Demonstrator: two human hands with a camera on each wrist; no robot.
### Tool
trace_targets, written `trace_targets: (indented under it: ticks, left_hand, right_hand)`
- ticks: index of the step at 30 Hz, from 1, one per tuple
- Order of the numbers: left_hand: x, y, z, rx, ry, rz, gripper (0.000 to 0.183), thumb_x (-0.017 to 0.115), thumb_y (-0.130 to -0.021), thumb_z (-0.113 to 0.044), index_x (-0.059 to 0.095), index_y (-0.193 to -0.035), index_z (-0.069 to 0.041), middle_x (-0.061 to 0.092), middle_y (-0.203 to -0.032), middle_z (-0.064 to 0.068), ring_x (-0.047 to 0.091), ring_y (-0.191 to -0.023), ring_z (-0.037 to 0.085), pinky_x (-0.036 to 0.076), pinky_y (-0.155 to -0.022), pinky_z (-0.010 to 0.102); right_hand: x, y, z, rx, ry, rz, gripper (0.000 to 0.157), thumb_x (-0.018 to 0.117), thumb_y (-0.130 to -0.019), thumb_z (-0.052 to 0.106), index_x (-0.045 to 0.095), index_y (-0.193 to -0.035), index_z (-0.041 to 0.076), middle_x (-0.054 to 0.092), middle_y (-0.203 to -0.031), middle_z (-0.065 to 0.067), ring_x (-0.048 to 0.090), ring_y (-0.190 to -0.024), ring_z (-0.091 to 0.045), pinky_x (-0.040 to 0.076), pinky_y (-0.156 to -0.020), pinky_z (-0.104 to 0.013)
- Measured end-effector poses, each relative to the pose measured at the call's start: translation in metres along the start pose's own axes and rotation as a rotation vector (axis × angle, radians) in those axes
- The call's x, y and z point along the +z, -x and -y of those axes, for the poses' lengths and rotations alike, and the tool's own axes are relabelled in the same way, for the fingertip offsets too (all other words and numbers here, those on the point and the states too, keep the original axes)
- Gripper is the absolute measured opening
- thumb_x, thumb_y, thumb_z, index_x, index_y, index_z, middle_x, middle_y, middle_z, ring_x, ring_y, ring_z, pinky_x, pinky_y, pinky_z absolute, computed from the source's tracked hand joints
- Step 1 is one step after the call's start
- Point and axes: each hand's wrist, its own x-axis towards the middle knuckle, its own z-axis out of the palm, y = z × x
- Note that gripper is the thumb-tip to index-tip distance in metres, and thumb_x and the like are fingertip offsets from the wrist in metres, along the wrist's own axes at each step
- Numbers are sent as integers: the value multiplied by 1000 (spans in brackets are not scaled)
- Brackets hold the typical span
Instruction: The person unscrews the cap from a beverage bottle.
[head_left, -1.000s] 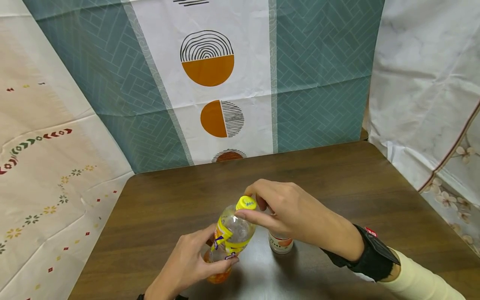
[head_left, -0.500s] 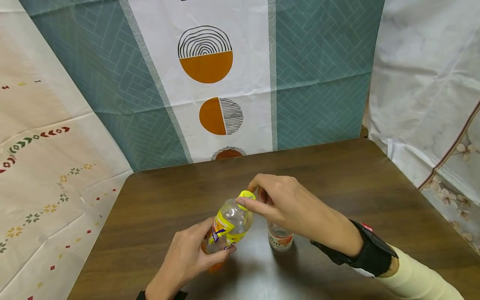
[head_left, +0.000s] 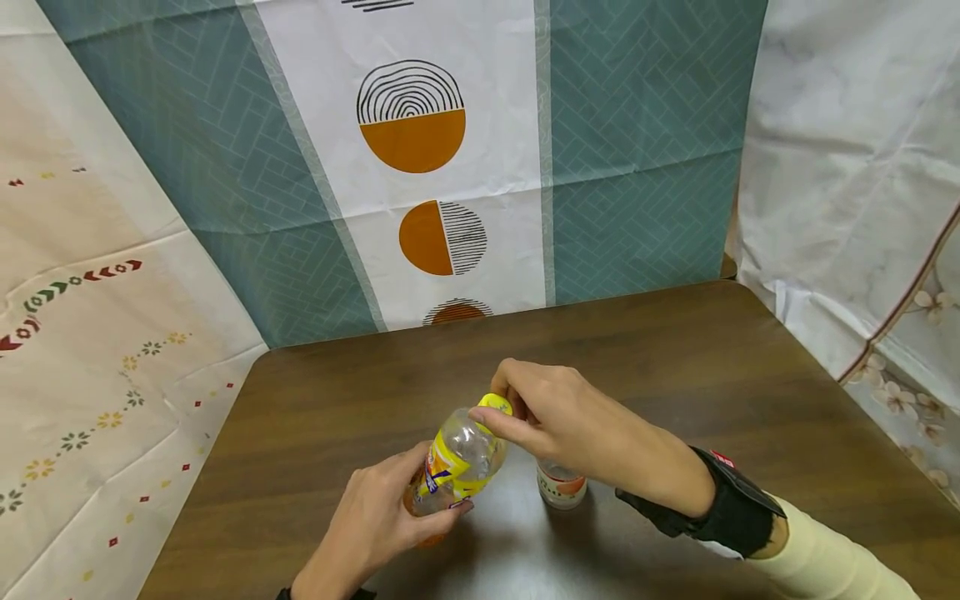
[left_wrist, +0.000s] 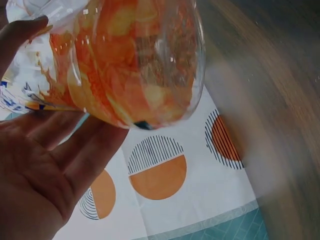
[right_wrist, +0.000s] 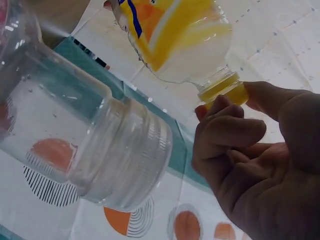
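My left hand (head_left: 378,504) grips a clear plastic drink bottle (head_left: 468,454) with a yellow, white and orange label around its body. The bottle leans, its neck up and to the right, and its base is raised off the table in the left wrist view, where orange print (left_wrist: 145,60) covers its lower part. At the neck, my right hand (head_left: 562,412) pinches the yellow cap (head_left: 497,404) between thumb and fingers. The cap sits on the neck in the right wrist view. Partly hidden under the right hand, a second clear bottle (head_left: 561,490) stands upright with a white and orange label.
A brown wooden table (head_left: 330,400) lies beneath both hands. Behind it hangs a teal and white cloth (head_left: 630,167) with orange circles. Patterned pale cloths (head_left: 112,333) close off the left and right sides.
My right thumb has shifted across the yellow cap and hides more of it. The bottle leans slightly more, with its base less visible. The second bottle stays in place.
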Motion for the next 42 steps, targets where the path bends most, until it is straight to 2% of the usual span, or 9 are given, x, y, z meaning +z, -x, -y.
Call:
trace_targets:
  ticks: [5,10,14,24,26,30,35,39,42]
  left_hand:
    - [-3,1,-5,-6,114,54,43,79,-67,-49,59,-102,-33,58,-79,-25,50,-58,-3,46,-48,20]
    - [-7,1,-6,7,183,108,43,76,-70,-51,59,-105,-34,61,-81,-23,52,-60,0,49,-50,23]
    - [-7,3,-5,49,241,134,44,80,-69,-44,59,-106,-30,63,-84,-21,55,-64,1,51,-53,25]
    - [-11,7,-6,49,360,254,41,78,-71,-44,60,-104,-31,65,-88,-21,60,-75,-1,55,-63,27]
    - [-11,6,-7,54,371,259,40,78,-71,-44,60,-105,-31,65,-88,-22,61,-76,-2,55,-64,28]
    - [-9,7,-6,71,355,210,39,79,-71,-41,60,-104,-30,66,-87,-20,60,-73,0,55,-61,28]
    - [-10,7,-7,18,288,165,36,77,-72,-46,59,-101,-34,64,-84,-23,59,-69,-2,53,-56,26]
    - [-10,6,-8,-14,203,139,38,75,-72,-49,60,-103,-33,63,-82,-22,57,-66,-1,52,-54,26]
    - [-9,5,-8,-35,83,76,43,76,-70,-52,61,-105,-31,62,-81,-22,54,-64,-4,51,-52,24]
  right_hand:
    - [-3,1,1,-93,2,-13,17,65,-89,21,52,-84,11,42,-63,8,38,-51,-3,36,-42,-17]
    - [-8,1,4,-157,8,-11,15,65,-89,19,53,-86,10,43,-64,8,40,-51,-2,37,-41,-16]
    - [-11,2,5,-177,1,17,15,65,-89,20,53,-87,11,44,-65,8,40,-51,-1,36,-42,-14]
    - [-17,6,4,-321,-55,89,16,62,-93,24,53,-95,11,52,-75,8,40,-51,4,37,-44,-8]
    - [-17,6,4,-304,-57,94,16,61,-93,24,53,-95,11,50,-74,9,39,-50,4,36,-44,-8]
    - [-16,4,4,-243,-57,62,17,65,-90,24,55,-96,12,47,-69,9,42,-52,1,38,-44,-12]
    - [-13,5,4,-168,-10,-8,22,68,-87,27,59,-97,10,47,-69,8,44,-57,-3,41,-47,-16]
    - [-11,6,5,-60,15,-21,21,66,-88,34,60,-90,14,47,-66,9,43,-55,-2,41,-45,-18]
    - [-9,4,6,32,33,-44,23,62,-90,39,59,-83,17,47,-62,11,42,-52,-2,41,-43,-20]
